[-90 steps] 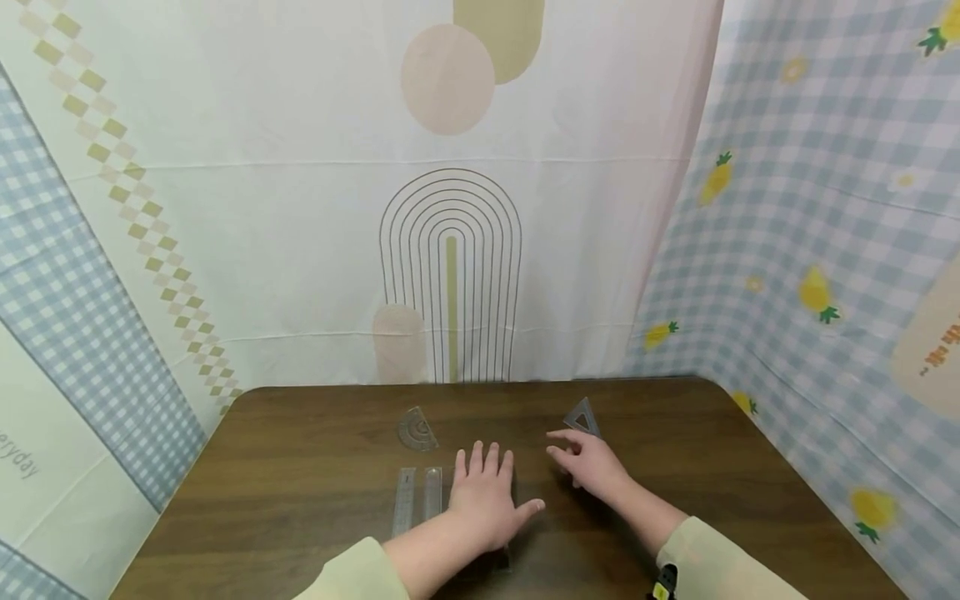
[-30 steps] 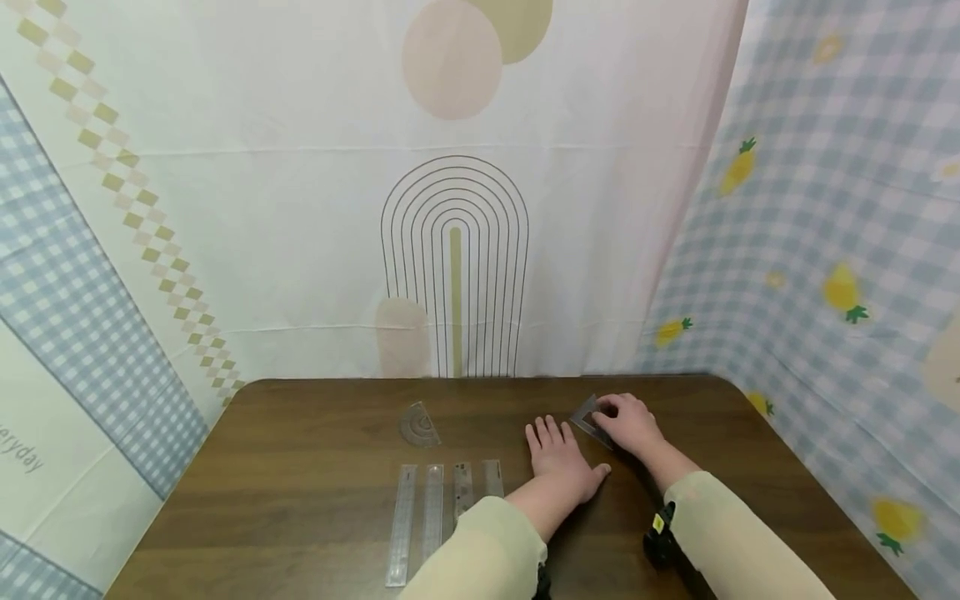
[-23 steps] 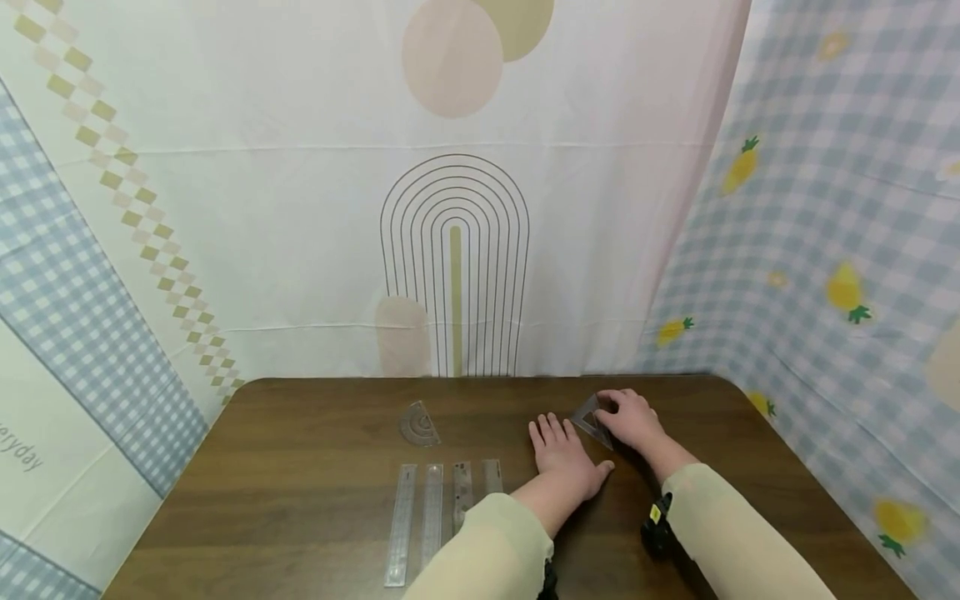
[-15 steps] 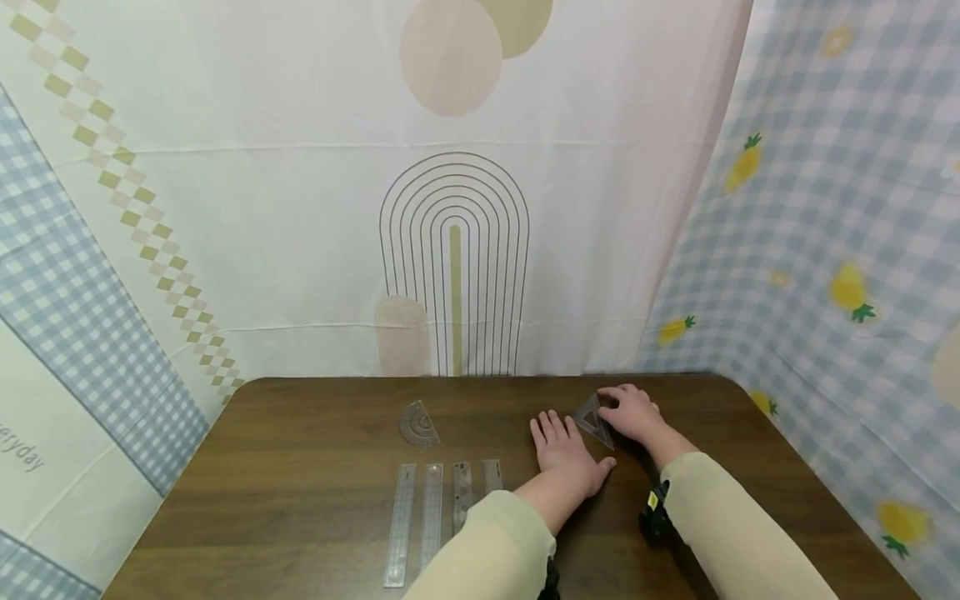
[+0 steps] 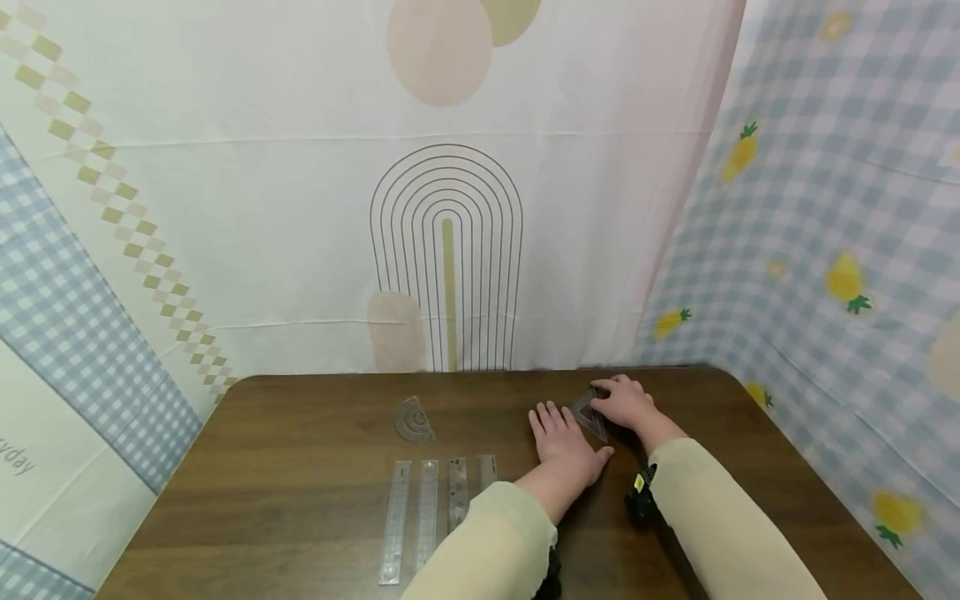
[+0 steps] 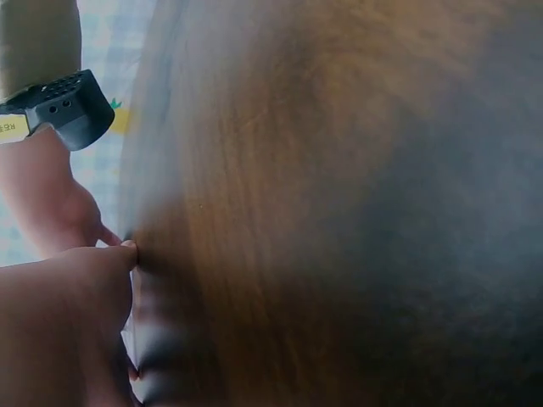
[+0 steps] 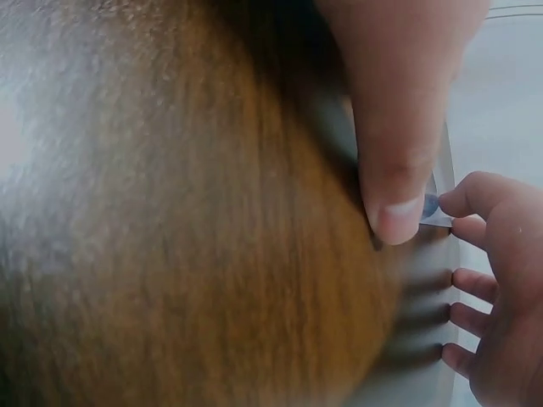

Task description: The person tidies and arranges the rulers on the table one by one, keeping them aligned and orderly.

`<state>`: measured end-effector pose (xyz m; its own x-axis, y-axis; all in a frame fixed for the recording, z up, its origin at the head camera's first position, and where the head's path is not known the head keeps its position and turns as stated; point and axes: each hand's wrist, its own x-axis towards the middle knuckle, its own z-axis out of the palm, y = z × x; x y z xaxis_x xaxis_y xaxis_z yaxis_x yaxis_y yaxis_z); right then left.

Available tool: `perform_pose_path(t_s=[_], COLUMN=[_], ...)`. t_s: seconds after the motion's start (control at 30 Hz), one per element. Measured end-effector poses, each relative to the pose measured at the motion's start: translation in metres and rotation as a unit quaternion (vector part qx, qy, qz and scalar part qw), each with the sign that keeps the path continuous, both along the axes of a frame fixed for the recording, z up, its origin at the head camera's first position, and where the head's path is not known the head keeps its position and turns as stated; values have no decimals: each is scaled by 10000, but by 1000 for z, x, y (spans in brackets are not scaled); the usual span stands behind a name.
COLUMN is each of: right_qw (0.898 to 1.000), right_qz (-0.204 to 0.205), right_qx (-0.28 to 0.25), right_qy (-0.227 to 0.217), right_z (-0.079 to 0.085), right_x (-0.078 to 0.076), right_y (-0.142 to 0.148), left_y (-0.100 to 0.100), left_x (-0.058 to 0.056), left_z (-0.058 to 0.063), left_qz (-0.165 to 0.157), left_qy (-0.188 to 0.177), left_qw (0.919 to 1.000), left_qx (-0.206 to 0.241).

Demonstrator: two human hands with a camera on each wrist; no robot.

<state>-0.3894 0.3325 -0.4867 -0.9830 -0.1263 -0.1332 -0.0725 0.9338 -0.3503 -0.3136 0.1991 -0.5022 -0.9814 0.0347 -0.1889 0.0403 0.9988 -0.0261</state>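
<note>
In the head view my left hand (image 5: pixel 566 450) rests on the table with straight, spread fingers, just left of a clear triangular set square (image 5: pixel 587 415). My right hand (image 5: pixel 626 404) comes from the right and holds the set square's right edge between thumb and index finger. The set square lies near the table's back edge. The right wrist view shows the right thumb (image 7: pixel 397 170) up close, with a sliver of the set square (image 7: pixel 434 212) beyond it. A clear protractor (image 5: pixel 414 420) lies farther left. Several clear rulers (image 5: pixel 395 521) stand in a row nearer me, partly covered by the left sleeve.
The brown wooden table (image 5: pixel 262 483) has rounded back corners. A patterned cloth (image 5: pixel 322 208) hangs behind it, and a checked cloth (image 5: pixel 810 200) with pineapples hangs at the right. A black wrist camera (image 5: pixel 640 500) sits under the right forearm.
My left hand has moved right, off the rulers, to beside the set square. The right hand has shifted back and right and taken hold of the set square, which has turned slightly.
</note>
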Motion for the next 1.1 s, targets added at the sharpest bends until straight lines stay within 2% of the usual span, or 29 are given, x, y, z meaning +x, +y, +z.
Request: perform_pose_path(t_s=[0.2, 0.53, 0.97, 1.1], right_qw=[10000, 9999, 10000, 9999], right_qz=[-6, -30, -64, -91], right_qx=[81, 96, 48, 46], right_qy=[-29, -80, 12, 7], right_z=[1, 1, 1, 2], right_x=[-2, -2, 1, 1], right_y=[-3, -4, -3, -2], left_y=[-1, -4, -3, -3], left_x=[-3, -11, -10, -10], left_z=[-1, -4, -4, 0], left_qz=[45, 112, 70, 50], left_qy=[53, 70, 41, 5], left_qw=[9999, 9999, 9999, 10000], left_qx=[-107, -11, -62, -37])
